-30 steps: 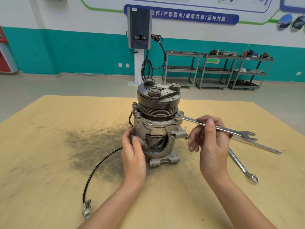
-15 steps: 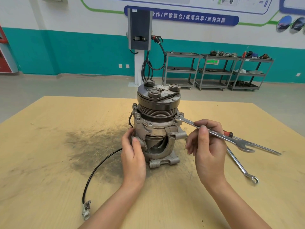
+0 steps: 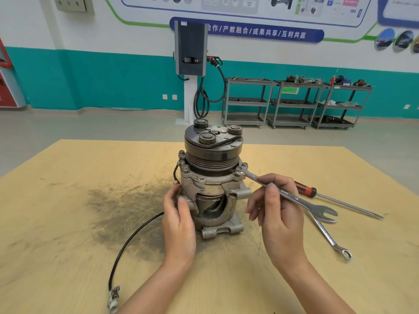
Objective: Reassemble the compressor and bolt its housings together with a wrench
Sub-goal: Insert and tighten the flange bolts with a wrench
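Left hand (image 3: 179, 219) grips the upright compressor (image 3: 212, 177) at the table (image 3: 68, 177) centre to steady it, while right hand (image 3: 277, 209) pinches the wrench (image 3: 292, 197), its ring end on a flange bolt (image 3: 238, 170).

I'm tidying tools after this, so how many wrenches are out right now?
2. One wrench is held in the right hand, its far end at a bolt on the compressor. A second wrench lies on the table, right of that hand.

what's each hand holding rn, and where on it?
Right hand pinches the silver combination wrench mid-shaft. Left hand grips the grey metal compressor at its lower left side.
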A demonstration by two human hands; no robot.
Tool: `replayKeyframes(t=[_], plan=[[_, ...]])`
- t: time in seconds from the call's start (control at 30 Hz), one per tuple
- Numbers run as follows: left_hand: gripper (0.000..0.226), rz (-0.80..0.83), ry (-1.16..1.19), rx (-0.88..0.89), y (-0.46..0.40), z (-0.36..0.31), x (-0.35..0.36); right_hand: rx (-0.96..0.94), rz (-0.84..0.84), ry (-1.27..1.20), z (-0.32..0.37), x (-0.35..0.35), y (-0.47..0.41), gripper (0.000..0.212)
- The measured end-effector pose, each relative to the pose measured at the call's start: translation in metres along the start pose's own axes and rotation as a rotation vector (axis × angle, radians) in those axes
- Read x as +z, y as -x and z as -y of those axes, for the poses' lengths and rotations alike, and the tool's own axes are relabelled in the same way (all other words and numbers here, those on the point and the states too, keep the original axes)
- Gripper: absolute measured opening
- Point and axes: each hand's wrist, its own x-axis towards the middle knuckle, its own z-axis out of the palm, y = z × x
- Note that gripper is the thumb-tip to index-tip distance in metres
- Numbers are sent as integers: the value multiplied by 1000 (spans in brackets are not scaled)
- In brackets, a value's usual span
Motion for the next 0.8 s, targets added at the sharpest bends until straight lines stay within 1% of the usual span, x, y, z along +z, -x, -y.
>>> replayKeyframes(t=[0.17, 0.37, 0.53, 0.57, 0.6, 0.67, 0.7, 0.77, 0.8], plan=[[28, -12, 6, -10, -1, 0, -1, -9, -31, -45, 9, -2, -9, 17], [28, -10, -6, 1, -1, 2, -2, 52, -37, -105, 11, -6, -12, 21], [34, -63, 81, 12, 5, -10, -2, 93, -102, -161, 7, -23, -17, 25], [36, -87, 104, 56, 8, -19, -1, 104, -117, -110, 6, -32, -21, 26], [38, -106, 121, 127, 11, -30, 0, 110, -118, 4, 3, -42, -25, 26], [44, -72, 114, 316, 13, -57, 0, 98, -42, 384, -8, -66, -29, 25], [48, -4, 74, 409, 11, -72, -2, 96, 36, 563, -13, -78, -27, 24], [54, 182, -80, 506, 1, -110, -5, 119, 267, 915, -19, -94, -20, 19], [54, 275, -190, 531, -8, -130, -5, 94, 389, 1069, -22, -100, -18, 26]])
